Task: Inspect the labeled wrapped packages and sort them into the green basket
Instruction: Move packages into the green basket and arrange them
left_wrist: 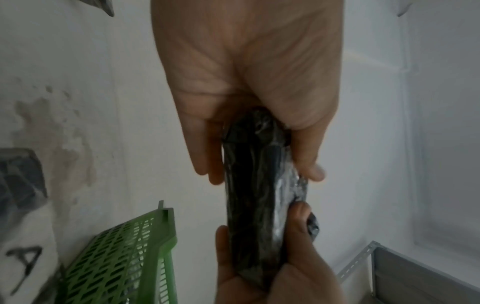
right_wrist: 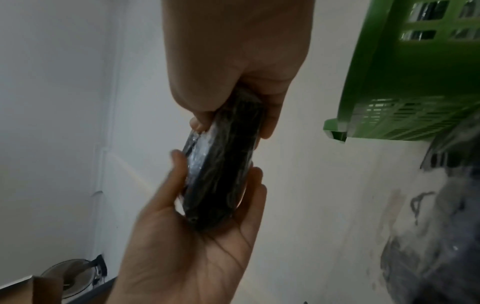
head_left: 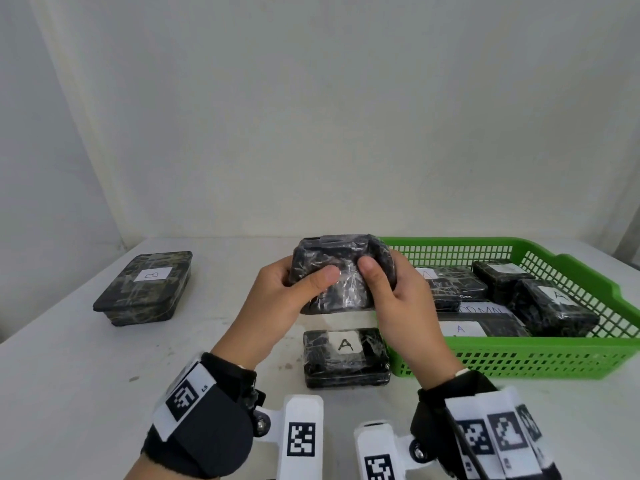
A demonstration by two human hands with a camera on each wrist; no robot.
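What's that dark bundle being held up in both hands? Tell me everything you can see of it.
The held package is a flat, rounded-corner block, dark and wrapped in shiny, crinkled clear film. No label shows on the sides in view. It is tilted up above the table, left hand and right hand gripping opposite ends, thumbs on the near face.

B package far left on table; A package just left of basket; packages inside

Plain staged workroom, likely lab or data-collection setup. Bare white wall fills upper frame; stained white table across lower half. Grey slotted metal shelving at lower right of left wrist view. Cardboard box and round metal lid at lower left of right wrist view.
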